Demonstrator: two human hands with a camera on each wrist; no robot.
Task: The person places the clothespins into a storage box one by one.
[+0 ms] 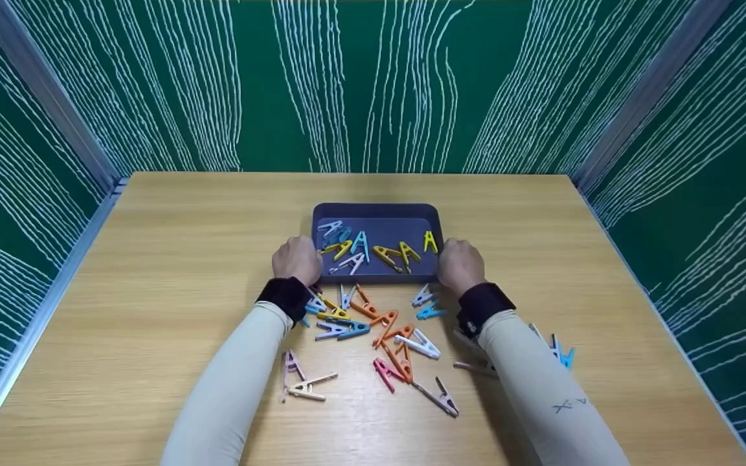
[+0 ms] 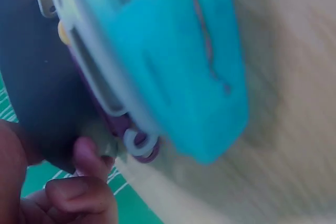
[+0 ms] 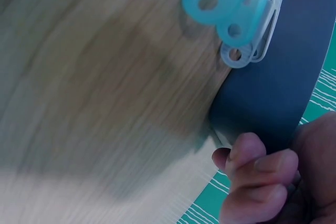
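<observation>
Both hands grip a dark grey rectangular tray (image 1: 376,279) by its short ends. The left hand (image 1: 298,260) holds the left end; its curled fingers (image 2: 79,195) show at the tray wall (image 2: 42,87) in the left wrist view. At the other end is the right hand (image 1: 462,265), with fingers (image 3: 257,190) bent against the wall (image 3: 268,103) in the right wrist view. Several clothespins lie inside, among them a yellow clothespin (image 1: 430,242) and a light blue clothespin (image 1: 361,243). A bright blue clothespin (image 2: 194,87) looms close to the left wrist camera.
Loose clothespins lie on the wooden table (image 1: 153,310) in front of the tray, including a white clothespin (image 1: 421,346) and a pink clothespin (image 1: 387,371). Several sit partly behind the forearms. Green walls (image 1: 515,39) with white streaks enclose the back and sides.
</observation>
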